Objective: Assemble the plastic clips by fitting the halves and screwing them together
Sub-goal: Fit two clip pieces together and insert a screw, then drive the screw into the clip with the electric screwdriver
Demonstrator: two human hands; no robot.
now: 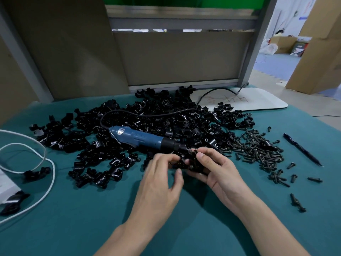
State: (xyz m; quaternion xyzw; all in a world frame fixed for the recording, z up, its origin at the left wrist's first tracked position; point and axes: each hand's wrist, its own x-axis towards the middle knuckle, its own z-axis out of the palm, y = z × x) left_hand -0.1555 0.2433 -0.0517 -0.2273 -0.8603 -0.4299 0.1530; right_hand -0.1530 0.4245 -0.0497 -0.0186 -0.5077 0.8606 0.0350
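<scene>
A big heap of black plastic clip halves (140, 126) covers the middle of the teal table (92, 218). Across it lies a blue electric screwdriver (142, 138), bit pointing right toward my hands. A pile of black screws (258, 148) sits to the right. My right hand (219, 172) grips a black clip (193, 163) in its curled fingers, just in front of the heap. My left hand (162, 178) meets it from the left, fingertips pinching the same clip. The clip is mostly hidden by my fingers.
A black pen (302, 149) lies at the right, with loose screws (297, 202) scattered near it. A white cord (46, 174) loops at the left beside two black clips (36, 173). A white board (249, 100) and the screwdriver's black cable (212, 93) sit at the back before a partition.
</scene>
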